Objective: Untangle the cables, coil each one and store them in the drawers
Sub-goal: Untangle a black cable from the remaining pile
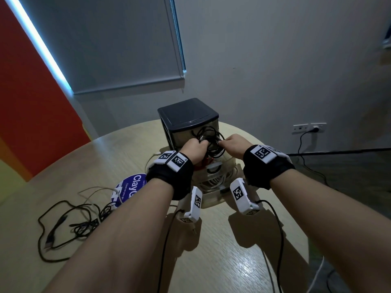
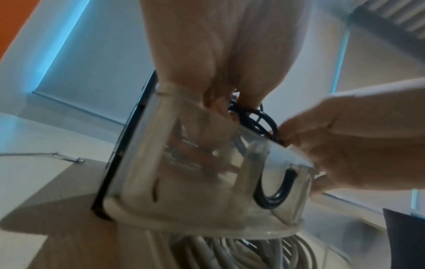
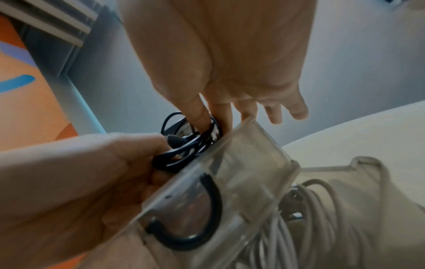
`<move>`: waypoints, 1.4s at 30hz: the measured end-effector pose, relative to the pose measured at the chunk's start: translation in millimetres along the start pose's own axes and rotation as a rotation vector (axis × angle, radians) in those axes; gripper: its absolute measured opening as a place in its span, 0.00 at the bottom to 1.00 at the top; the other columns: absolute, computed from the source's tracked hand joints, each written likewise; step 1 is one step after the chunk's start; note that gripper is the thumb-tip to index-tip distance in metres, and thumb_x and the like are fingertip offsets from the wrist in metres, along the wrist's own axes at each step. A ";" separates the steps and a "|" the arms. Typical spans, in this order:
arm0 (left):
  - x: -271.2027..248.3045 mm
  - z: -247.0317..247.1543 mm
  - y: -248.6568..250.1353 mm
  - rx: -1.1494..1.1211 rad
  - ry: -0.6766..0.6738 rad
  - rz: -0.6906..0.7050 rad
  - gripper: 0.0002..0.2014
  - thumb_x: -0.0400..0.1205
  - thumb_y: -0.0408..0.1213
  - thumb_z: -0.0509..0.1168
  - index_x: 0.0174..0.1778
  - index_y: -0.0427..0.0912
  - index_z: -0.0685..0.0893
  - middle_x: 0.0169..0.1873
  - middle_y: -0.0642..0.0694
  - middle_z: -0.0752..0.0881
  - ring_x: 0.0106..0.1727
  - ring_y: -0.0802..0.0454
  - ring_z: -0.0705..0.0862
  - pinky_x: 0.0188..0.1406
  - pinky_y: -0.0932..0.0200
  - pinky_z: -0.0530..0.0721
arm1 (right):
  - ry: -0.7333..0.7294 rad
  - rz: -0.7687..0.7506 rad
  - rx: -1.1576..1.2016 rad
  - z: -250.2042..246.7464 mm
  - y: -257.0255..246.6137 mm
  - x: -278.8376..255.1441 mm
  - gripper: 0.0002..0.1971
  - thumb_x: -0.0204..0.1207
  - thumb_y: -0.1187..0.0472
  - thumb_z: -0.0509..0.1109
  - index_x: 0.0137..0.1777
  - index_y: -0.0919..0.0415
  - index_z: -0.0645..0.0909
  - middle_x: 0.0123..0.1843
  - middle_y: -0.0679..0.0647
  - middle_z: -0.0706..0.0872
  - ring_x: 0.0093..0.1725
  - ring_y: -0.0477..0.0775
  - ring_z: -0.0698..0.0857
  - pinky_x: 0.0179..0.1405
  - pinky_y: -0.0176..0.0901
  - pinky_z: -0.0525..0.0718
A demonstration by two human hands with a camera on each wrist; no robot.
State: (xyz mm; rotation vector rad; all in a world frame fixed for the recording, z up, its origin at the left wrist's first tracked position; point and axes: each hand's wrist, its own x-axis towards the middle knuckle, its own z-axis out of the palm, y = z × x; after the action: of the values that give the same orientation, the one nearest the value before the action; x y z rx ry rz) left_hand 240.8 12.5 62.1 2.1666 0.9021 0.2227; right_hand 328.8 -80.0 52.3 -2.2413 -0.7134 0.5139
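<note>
A small drawer unit (image 1: 187, 115) with a dark top stands on the round table, two of its clear drawers pulled out. Both hands hold a coiled black cable (image 1: 211, 142) at the rim of the upper open drawer (image 2: 184, 172). My left hand (image 1: 198, 143) grips the coil's left side, fingers curled round it (image 2: 243, 107). On the coil's right side, my right hand (image 1: 221, 142) pinches the strands (image 3: 190, 145) between thumb and forefinger. A black loop (image 3: 207, 218) shows through that drawer's clear front. The lower open drawer (image 1: 211, 199) holds a coiled white cable (image 1: 215, 181).
A tangle of black and thin white cables (image 1: 74, 223) lies on the table at the left, beside a round blue sticker (image 1: 129, 191). Black leads run from my wrist cameras over the table's near side. The wall stands close behind the unit.
</note>
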 end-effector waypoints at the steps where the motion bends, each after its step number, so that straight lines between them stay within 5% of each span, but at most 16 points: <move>1: -0.7 1.0 0.4 -0.005 -0.011 -0.003 0.18 0.86 0.38 0.52 0.30 0.38 0.73 0.25 0.45 0.73 0.23 0.53 0.76 0.18 0.63 0.68 | -0.001 0.004 0.001 -0.2 0.2 0.8 0.21 0.82 0.59 0.59 0.26 0.60 0.65 0.26 0.54 0.68 0.27 0.52 0.66 0.24 0.42 0.61; 5: -0.9 5.7 3.6 0.125 -0.033 0.008 0.18 0.85 0.38 0.53 0.55 0.28 0.81 0.48 0.31 0.84 0.55 0.35 0.82 0.45 0.53 0.78 | 0.009 -0.001 -0.002 0.0 1.6 3.0 0.19 0.81 0.65 0.58 0.26 0.61 0.66 0.27 0.54 0.69 0.36 0.57 0.71 0.27 0.42 0.63; 10: -1.2 11.9 6.2 0.245 0.128 0.081 0.21 0.82 0.34 0.59 0.70 0.30 0.67 0.68 0.32 0.72 0.68 0.36 0.75 0.61 0.50 0.73 | -0.010 -0.035 -0.027 3.2 7.9 5.9 0.20 0.84 0.59 0.56 0.28 0.57 0.69 0.42 0.62 0.74 0.49 0.57 0.69 0.48 0.43 0.62; 13: -0.1 13.7 4.4 0.299 0.148 0.147 0.23 0.81 0.31 0.61 0.72 0.35 0.65 0.70 0.35 0.69 0.68 0.38 0.74 0.65 0.49 0.73 | -0.074 -0.068 0.007 -0.7 10.0 0.6 0.20 0.86 0.53 0.53 0.47 0.63 0.83 0.55 0.65 0.82 0.60 0.60 0.77 0.59 0.47 0.71; 15: 1.7 11.6 3.9 0.313 0.132 0.159 0.24 0.81 0.31 0.62 0.73 0.35 0.65 0.70 0.35 0.70 0.69 0.39 0.74 0.65 0.51 0.72 | -0.119 -0.097 0.027 -5.5 10.6 -4.7 0.25 0.87 0.52 0.51 0.62 0.72 0.80 0.63 0.66 0.82 0.66 0.63 0.78 0.64 0.47 0.71; 19: 6.8 3.8 0.5 0.242 0.037 0.152 0.19 0.82 0.36 0.60 0.69 0.35 0.71 0.63 0.36 0.79 0.61 0.41 0.80 0.54 0.55 0.76 | -0.146 -0.121 0.059 -10.6 11.6 -4.1 0.25 0.86 0.53 0.53 0.62 0.75 0.80 0.57 0.64 0.84 0.56 0.57 0.79 0.59 0.44 0.72; 23: 4.8 -0.9 -4.6 -0.081 -0.071 0.157 0.09 0.80 0.39 0.67 0.53 0.41 0.79 0.41 0.43 0.85 0.31 0.52 0.80 0.31 0.61 0.76 | -0.112 -0.077 -0.042 -13.7 6.6 -3.6 0.20 0.86 0.56 0.55 0.49 0.74 0.80 0.43 0.62 0.77 0.46 0.54 0.73 0.41 0.41 0.66; 27: 3.4 -3.1 -5.9 -0.181 -0.045 0.133 0.15 0.84 0.48 0.60 0.53 0.39 0.84 0.36 0.45 0.84 0.32 0.52 0.80 0.31 0.63 0.77 | -0.089 -0.037 -0.157 -15.3 -0.1 -2.7 0.21 0.84 0.56 0.58 0.29 0.63 0.68 0.29 0.53 0.70 0.32 0.53 0.71 0.26 0.39 0.64; 30: 7.7 -1.1 -5.8 -0.040 0.016 0.132 0.21 0.86 0.48 0.55 0.53 0.35 0.86 0.37 0.42 0.85 0.41 0.45 0.82 0.44 0.57 0.78 | -0.071 -0.053 -0.211 -16.0 0.4 -2.9 0.25 0.84 0.50 0.59 0.26 0.61 0.65 0.26 0.53 0.69 0.26 0.49 0.68 0.24 0.40 0.62; 33: 10.5 0.0 -5.4 0.043 0.035 0.091 0.19 0.86 0.46 0.56 0.53 0.35 0.86 0.41 0.41 0.84 0.44 0.46 0.82 0.45 0.58 0.77 | -0.004 -0.100 -0.154 -14.5 7.8 -3.2 0.28 0.81 0.44 0.60 0.23 0.62 0.68 0.23 0.53 0.68 0.24 0.50 0.68 0.24 0.42 0.62; 37: 13.7 4.4 -6.8 0.140 0.048 0.084 0.16 0.84 0.45 0.61 0.53 0.36 0.87 0.48 0.38 0.87 0.52 0.42 0.85 0.46 0.58 0.77 | 0.239 -0.218 0.109 -13.9 17.4 1.3 0.18 0.76 0.47 0.69 0.43 0.64 0.86 0.37 0.55 0.84 0.40 0.52 0.80 0.41 0.41 0.75; 42: 13.1 14.0 -0.9 0.258 -0.005 0.110 0.16 0.85 0.42 0.58 0.58 0.36 0.84 0.55 0.37 0.86 0.58 0.40 0.82 0.55 0.54 0.79 | 0.136 -0.199 0.087 -15.3 19.4 3.5 0.08 0.71 0.63 0.76 0.50 0.61 0.88 0.44 0.57 0.87 0.42 0.48 0.82 0.44 0.38 0.79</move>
State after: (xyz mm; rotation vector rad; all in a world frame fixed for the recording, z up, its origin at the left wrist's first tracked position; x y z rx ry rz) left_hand 255.8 13.5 50.1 2.4575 0.8479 0.1609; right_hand 346.4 -97.1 47.8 -2.0749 -0.8159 0.2865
